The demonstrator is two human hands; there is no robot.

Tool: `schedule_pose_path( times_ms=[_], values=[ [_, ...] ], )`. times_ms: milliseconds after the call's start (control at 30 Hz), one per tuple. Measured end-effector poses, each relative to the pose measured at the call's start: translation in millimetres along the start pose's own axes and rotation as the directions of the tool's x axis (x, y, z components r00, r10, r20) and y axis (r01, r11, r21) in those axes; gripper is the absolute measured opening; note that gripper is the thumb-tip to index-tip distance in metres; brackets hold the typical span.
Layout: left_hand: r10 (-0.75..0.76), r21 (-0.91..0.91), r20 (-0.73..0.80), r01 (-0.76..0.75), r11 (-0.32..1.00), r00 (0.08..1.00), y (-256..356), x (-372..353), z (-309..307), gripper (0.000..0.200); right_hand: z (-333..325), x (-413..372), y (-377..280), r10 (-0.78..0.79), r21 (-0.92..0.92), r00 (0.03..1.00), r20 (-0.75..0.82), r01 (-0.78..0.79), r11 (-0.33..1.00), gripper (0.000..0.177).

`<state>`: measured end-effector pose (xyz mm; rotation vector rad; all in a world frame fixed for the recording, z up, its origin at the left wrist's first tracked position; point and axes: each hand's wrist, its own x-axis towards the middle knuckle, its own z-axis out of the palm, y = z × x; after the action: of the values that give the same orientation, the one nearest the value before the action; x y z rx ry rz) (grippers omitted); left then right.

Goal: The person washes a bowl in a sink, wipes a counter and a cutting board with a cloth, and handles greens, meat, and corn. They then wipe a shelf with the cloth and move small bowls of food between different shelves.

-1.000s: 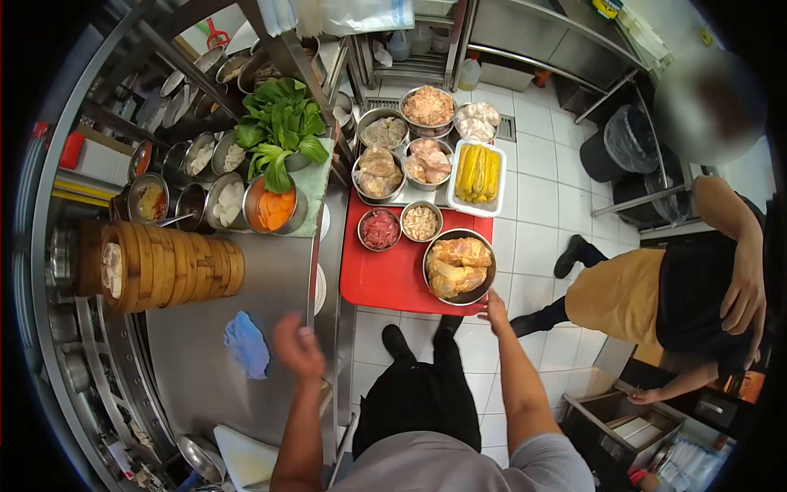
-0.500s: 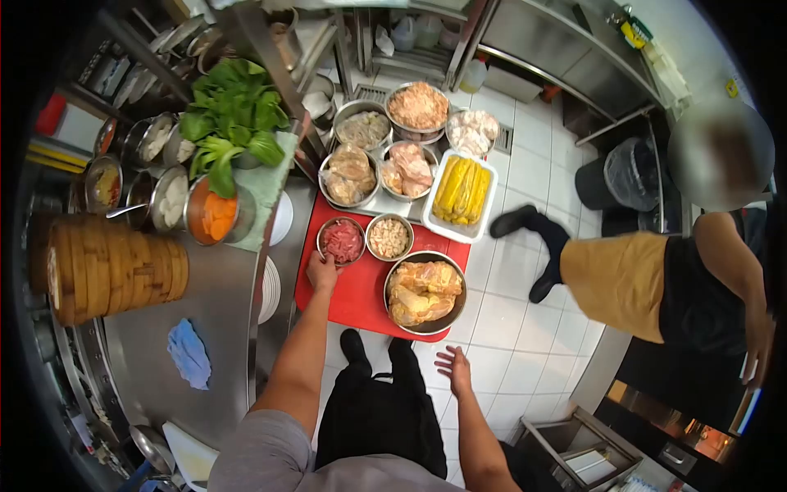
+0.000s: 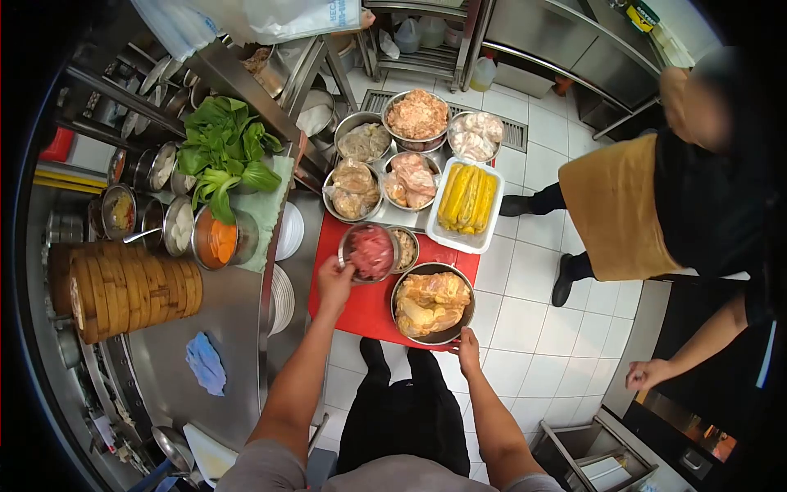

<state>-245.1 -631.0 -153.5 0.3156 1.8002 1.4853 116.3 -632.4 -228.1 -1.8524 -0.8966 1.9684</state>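
Observation:
My left hand [image 3: 334, 283] is closed on the rim of a small metal bowl of sliced red meat [image 3: 369, 250]. This bowl looks raised over the red board [image 3: 373, 310] and partly covers a small bowl of chopped pale pieces [image 3: 405, 248]. At the board's near right corner, my right hand [image 3: 468, 351] has its fingers closed at the rim of a larger metal bowl [image 3: 415, 334]. Large yellowish marinated meat pieces [image 3: 432, 302] fill that larger bowl. Its exact finger contact is partly hidden.
Behind the board stand several bowls of raw meat and a white tub [image 3: 461, 238] of yellow items. Leafy greens [image 3: 228, 156], bamboo steamers [image 3: 135, 287] and a blue cloth [image 3: 205, 363] are on the left counter. On the right stands another person in a tan apron [image 3: 615, 217].
My left hand has moved the red meat bowl rightward and up over its neighbour. My right hand has gone from spread in the air to the larger bowl's rim. The other person has shifted.

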Motion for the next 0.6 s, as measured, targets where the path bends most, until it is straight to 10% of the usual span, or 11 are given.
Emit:
schedule_pose_path(
  times_ms=[133,167,267,367,600],
  values=[
    [-0.008,0.128,-0.034,0.013,0.992,0.999,-38,26,44,0.016,1,-6,-1,0.007,0.003,1.000,-0.005,-0.007,1.000,0.038],
    [0.134,0.490,-0.089,-0.074,0.868,0.987,-55,34,43,0.024,4,-8,-4,-0.005,0.032,1.000,-0.010,0.005,0.999,0.039],
    [0.481,0.788,-0.102,-0.225,0.574,0.871,-53,27,46,0.026,12,-11,-4,-0.011,0.159,0.999,-0.042,0.018,0.987,0.041],
    [-0.233,0.003,-0.206,0.238,0.971,0.950,-45,27,50,0.029,19,-7,-7,-0.036,0.140,0.996,-0.080,0.047,0.989,0.040],
    [0.036,0.378,-0.170,0.031,0.925,0.985,-68,45,-27,0.036,42,15,-22,-0.128,0.082,0.982,-0.140,0.140,0.987,0.043]
  ],
)
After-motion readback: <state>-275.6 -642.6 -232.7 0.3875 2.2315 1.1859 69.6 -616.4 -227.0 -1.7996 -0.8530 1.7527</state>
